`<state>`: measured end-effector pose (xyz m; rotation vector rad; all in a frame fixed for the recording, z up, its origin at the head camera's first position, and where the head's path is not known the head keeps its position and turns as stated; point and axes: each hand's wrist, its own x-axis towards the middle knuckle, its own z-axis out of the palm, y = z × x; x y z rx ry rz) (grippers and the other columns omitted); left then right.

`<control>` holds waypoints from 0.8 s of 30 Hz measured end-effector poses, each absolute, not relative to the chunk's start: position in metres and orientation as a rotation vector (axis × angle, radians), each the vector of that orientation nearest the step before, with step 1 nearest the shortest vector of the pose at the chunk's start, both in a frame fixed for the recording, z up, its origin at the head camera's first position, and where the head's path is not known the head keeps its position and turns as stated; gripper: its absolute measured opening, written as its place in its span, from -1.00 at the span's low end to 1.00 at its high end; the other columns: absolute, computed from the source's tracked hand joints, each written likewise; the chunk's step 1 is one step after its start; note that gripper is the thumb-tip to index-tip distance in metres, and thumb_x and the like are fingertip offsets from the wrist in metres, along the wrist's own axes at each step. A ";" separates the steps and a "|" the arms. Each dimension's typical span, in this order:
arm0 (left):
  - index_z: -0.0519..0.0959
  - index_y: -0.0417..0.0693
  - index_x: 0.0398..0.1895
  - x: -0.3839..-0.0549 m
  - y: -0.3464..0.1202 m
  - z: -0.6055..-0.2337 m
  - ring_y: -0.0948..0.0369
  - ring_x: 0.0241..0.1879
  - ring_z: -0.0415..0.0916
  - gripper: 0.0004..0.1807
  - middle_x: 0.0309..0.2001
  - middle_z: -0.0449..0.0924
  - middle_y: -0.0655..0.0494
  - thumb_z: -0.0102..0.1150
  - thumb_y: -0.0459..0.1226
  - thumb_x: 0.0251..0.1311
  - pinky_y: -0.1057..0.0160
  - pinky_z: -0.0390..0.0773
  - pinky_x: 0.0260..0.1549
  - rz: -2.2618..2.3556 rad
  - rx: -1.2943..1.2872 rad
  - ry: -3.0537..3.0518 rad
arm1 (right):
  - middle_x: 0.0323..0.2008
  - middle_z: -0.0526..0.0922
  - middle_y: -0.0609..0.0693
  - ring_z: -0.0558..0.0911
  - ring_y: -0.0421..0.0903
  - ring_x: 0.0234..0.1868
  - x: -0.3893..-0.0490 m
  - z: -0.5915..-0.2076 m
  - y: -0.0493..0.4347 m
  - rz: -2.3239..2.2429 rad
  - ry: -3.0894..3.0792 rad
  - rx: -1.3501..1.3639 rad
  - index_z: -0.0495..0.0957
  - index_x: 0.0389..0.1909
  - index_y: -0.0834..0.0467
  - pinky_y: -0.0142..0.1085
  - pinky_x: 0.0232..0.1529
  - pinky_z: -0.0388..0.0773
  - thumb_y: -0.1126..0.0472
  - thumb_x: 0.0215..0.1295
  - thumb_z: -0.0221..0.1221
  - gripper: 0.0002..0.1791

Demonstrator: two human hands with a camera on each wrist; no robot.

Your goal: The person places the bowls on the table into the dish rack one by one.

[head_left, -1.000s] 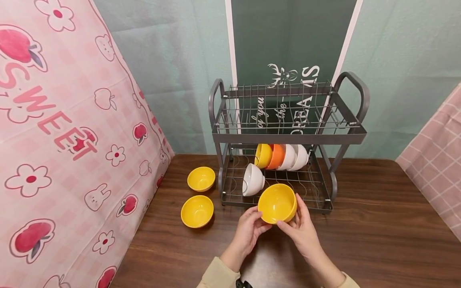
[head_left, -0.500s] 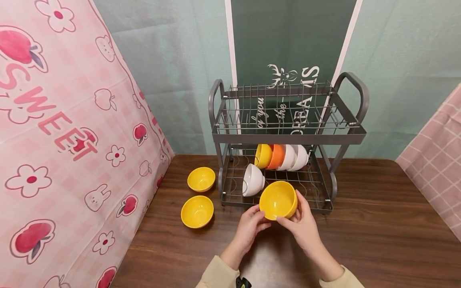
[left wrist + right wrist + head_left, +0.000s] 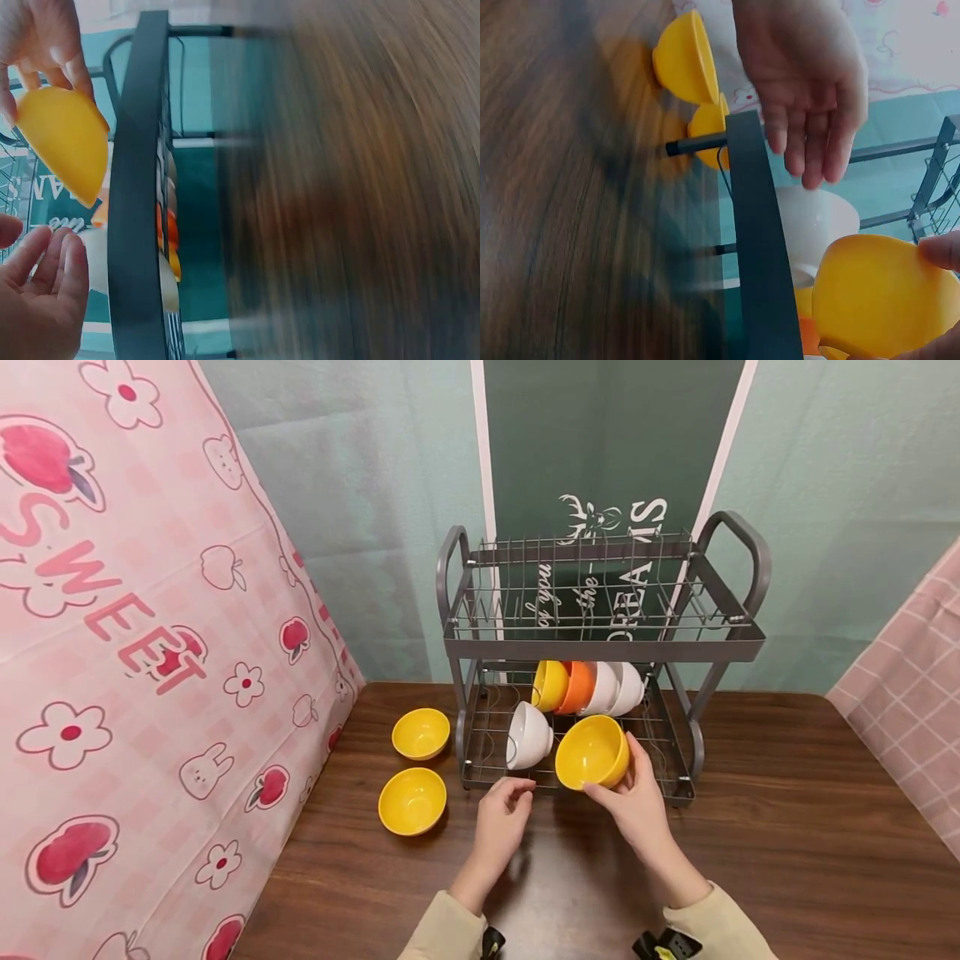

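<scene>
My right hand (image 3: 636, 802) grips a yellow bowl (image 3: 592, 753) by its right side, thumb at the near rim. The bowl is tilted, its inside facing me, above the front of the rack's lower tier. Apart from that bowl, my left hand (image 3: 504, 817) is near the rack's front edge with its fingers relaxed, holding nothing; the right wrist view shows this left hand (image 3: 810, 97) with its fingers extended. A white bowl (image 3: 529, 737) leans on its side in the lower tier, left of the held bowl. Behind stand a yellow bowl (image 3: 551, 685), an orange bowl (image 3: 577, 687) and white bowls (image 3: 627, 688) in a row.
The dark two-tier dish rack (image 3: 604, 650) stands on the wooden table (image 3: 787, 827), with wire dividers on both tiers. Two more yellow bowls, one farther (image 3: 422, 733) and one nearer (image 3: 412, 802), sit upright left of the rack. Patterned cloth (image 3: 165, 693) hangs at the left.
My left hand has let go of the yellow bowl and drawn back to the left. My right hand has carried the bowl forward and slightly right, over the rack's lower tier.
</scene>
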<state>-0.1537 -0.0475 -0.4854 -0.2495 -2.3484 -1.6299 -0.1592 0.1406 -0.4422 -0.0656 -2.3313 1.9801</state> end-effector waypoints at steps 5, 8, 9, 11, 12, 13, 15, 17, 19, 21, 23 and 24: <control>0.64 -0.09 -0.26 -0.156 -0.059 -0.488 0.20 -0.14 0.51 -0.85 -0.20 0.62 0.14 0.15 -0.35 0.10 0.28 0.51 -0.09 -1.102 -0.377 -2.467 | 0.40 0.01 0.21 0.22 0.09 0.34 -0.169 -0.446 0.139 1.893 -2.399 -0.069 -0.23 0.44 0.16 -0.19 0.26 0.25 0.37 0.00 0.30 0.09; 0.62 -0.07 -0.17 -0.157 -0.062 -0.490 0.17 -0.06 0.52 -0.79 -0.13 0.62 0.14 0.16 -0.34 0.10 0.20 0.46 0.06 -0.944 -0.399 -2.529 | 0.39 0.01 0.22 0.23 0.10 0.31 -0.174 -0.449 0.136 1.859 -2.424 -0.051 -0.23 0.44 0.17 -0.09 0.27 0.24 0.36 0.00 0.30 0.09; 0.62 -0.08 -0.14 -0.158 -0.063 -0.491 0.17 -0.05 0.52 -0.77 -0.12 0.62 0.13 0.16 -0.34 0.10 0.17 0.44 0.10 -0.919 -0.402 -2.544 | 0.39 0.01 0.22 0.23 0.10 0.30 -0.176 -0.451 0.135 1.853 -2.427 -0.045 -0.22 0.44 0.17 -0.09 0.27 0.24 0.37 0.00 0.30 0.09; 0.60 -0.08 -0.09 -0.159 -0.065 -0.494 0.18 -0.02 0.53 -0.73 -0.09 0.62 0.12 0.15 -0.35 0.10 0.10 0.40 0.16 -0.881 -0.408 -2.571 | 0.38 0.01 0.24 0.23 0.11 0.29 -0.180 -0.455 0.133 1.835 -2.441 -0.034 -0.21 0.44 0.19 -0.07 0.28 0.24 0.37 -0.02 0.30 0.09; 0.60 -0.09 -0.08 -0.160 -0.065 -0.495 0.18 -0.01 0.53 -0.72 -0.09 0.62 0.11 0.15 -0.35 0.10 0.06 0.37 0.19 -0.873 -0.412 -2.577 | 0.37 0.02 0.24 0.23 0.12 0.28 -0.182 -0.457 0.132 1.818 -2.449 -0.029 -0.20 0.43 0.20 -0.06 0.29 0.24 0.38 -0.02 0.30 0.09; 0.60 -0.10 -0.08 -0.161 -0.066 -0.496 0.18 -0.01 0.53 -0.73 -0.09 0.62 0.11 0.14 -0.36 0.11 0.03 0.36 0.20 -0.871 -0.415 -2.579 | 0.37 0.03 0.25 0.23 0.12 0.28 -0.184 -0.459 0.131 1.799 -2.455 -0.022 -0.19 0.43 0.21 -0.04 0.30 0.23 0.38 -0.04 0.31 0.09; 0.62 -0.11 -0.11 -0.162 -0.067 -0.498 0.18 -0.01 0.53 -0.74 -0.09 0.63 0.11 0.13 -0.37 0.11 -0.03 0.34 0.20 -0.886 -0.414 -2.573 | 0.36 0.05 0.26 0.22 0.14 0.28 -0.187 -0.462 0.128 1.742 -2.471 -0.007 -0.15 0.42 0.23 0.01 0.31 0.23 0.36 -0.05 0.31 0.07; 0.63 -0.11 -0.13 -0.163 -0.068 -0.499 0.19 -0.01 0.54 -0.76 -0.10 0.64 0.12 0.13 -0.39 0.12 -0.07 0.33 0.20 -0.912 -0.406 -2.559 | 0.35 0.08 0.28 0.22 0.17 0.27 -0.190 -0.464 0.125 1.660 -2.494 0.016 -0.12 0.42 0.25 0.06 0.29 0.23 0.34 -0.08 0.32 0.07; 0.65 -0.11 -0.17 -0.164 -0.069 -0.501 0.20 -0.02 0.55 -0.77 -0.12 0.66 0.12 0.12 -0.41 0.12 -0.08 0.32 0.20 -0.944 -0.397 -2.541 | 0.34 0.11 0.28 0.23 0.18 0.26 -0.193 -0.465 0.123 1.582 -2.515 0.040 -0.09 0.41 0.27 0.10 0.28 0.23 0.31 -0.10 0.33 0.06; 0.66 -0.10 -0.19 -0.164 -0.069 -0.501 0.22 -0.02 0.55 -0.78 -0.12 0.66 0.13 0.12 -0.42 0.12 -0.06 0.32 0.21 -0.968 -0.390 -2.531 | 0.34 0.11 0.28 0.24 0.19 0.25 -0.196 -0.467 0.121 1.533 -2.527 0.067 -0.08 0.40 0.28 0.11 0.27 0.23 0.30 -0.10 0.34 0.06; 0.66 -0.10 -0.20 -0.165 -0.070 -0.502 0.22 -0.03 0.56 -0.78 -0.13 0.66 0.13 0.11 -0.43 0.11 -0.06 0.33 0.21 -0.977 -0.391 -2.528 | 0.34 0.11 0.28 0.25 0.18 0.25 -0.199 -0.468 0.119 1.507 -2.532 0.089 -0.07 0.40 0.28 0.10 0.28 0.23 0.29 -0.11 0.34 0.06; 0.66 -0.10 -0.19 -0.165 -0.070 -0.502 0.22 -0.02 0.56 -0.77 -0.12 0.66 0.14 0.11 -0.43 0.11 -0.05 0.32 0.21 -0.982 -0.392 -2.530 | 0.34 0.10 0.27 0.25 0.18 0.25 -0.201 -0.468 0.118 1.497 -2.532 0.098 -0.07 0.40 0.28 0.09 0.28 0.22 0.29 -0.11 0.34 0.07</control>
